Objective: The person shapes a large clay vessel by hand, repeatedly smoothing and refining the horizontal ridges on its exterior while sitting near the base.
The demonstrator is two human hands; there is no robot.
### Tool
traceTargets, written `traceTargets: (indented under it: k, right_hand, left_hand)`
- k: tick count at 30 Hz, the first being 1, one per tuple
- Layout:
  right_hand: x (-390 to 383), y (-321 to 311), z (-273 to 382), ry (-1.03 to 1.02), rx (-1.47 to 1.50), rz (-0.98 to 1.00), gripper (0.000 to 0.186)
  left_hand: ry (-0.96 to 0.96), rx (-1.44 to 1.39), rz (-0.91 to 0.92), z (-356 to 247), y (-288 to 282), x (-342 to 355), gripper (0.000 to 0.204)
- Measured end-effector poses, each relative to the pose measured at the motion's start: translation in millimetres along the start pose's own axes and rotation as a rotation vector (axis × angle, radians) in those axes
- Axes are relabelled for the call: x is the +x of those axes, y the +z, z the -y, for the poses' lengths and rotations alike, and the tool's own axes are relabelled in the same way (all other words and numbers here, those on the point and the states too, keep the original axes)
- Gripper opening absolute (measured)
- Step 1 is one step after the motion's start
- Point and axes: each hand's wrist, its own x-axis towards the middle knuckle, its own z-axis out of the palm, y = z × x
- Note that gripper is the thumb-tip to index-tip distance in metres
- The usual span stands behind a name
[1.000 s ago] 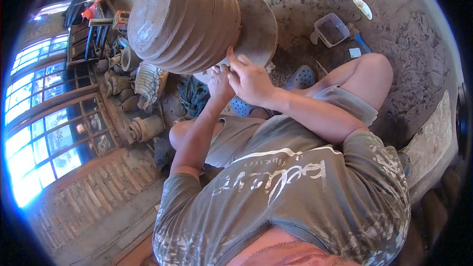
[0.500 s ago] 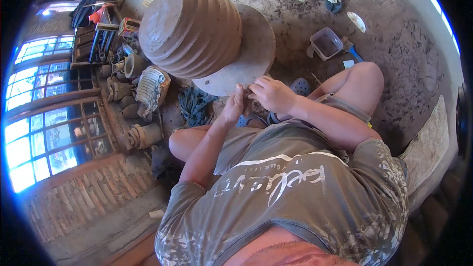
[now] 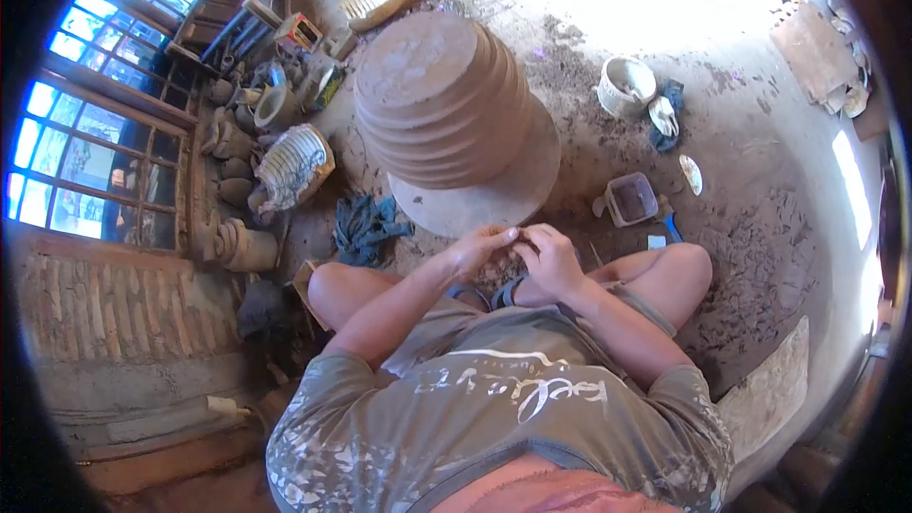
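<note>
— What changed?
— My left hand [image 3: 478, 249] and right hand [image 3: 549, 258] have come off the pot [image 3: 442, 100] and met low, before the wheel [image 3: 494, 199].
— Holding anything?
— Fingers curled together, pinching; what's inside, I can't tell.

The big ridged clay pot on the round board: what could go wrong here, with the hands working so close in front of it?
1. The ridged clay pot stands just beyond both hands; the left hand or right hand might bump and dent it.
2. The small tub sits near the right knee; shifting the leg could tip it.
</note>
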Motion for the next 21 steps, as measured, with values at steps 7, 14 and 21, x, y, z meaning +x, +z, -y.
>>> traceTargets:
  k: [7,14,21]
  right_hand:
    - [-3.6,-7.1,-3.1,0.386,0.275,-0.027,0.018]
    - [32.7,-10.6,-2.8,0.323,0.385,-0.160,0.022]
    - [61.2,-21.7,12.4,-0.221,-0.112,0.062,0.017]
  left_hand:
    - [0.194,0.456,-0.493,14.3,-44.3,10.7,0.050]
    - [0.153,1.459,-0.655,26.1,-45.9,5.0,0.101]
    - [0.151,1.414,-0.586,12.2,-66.5,1.3,0.106]
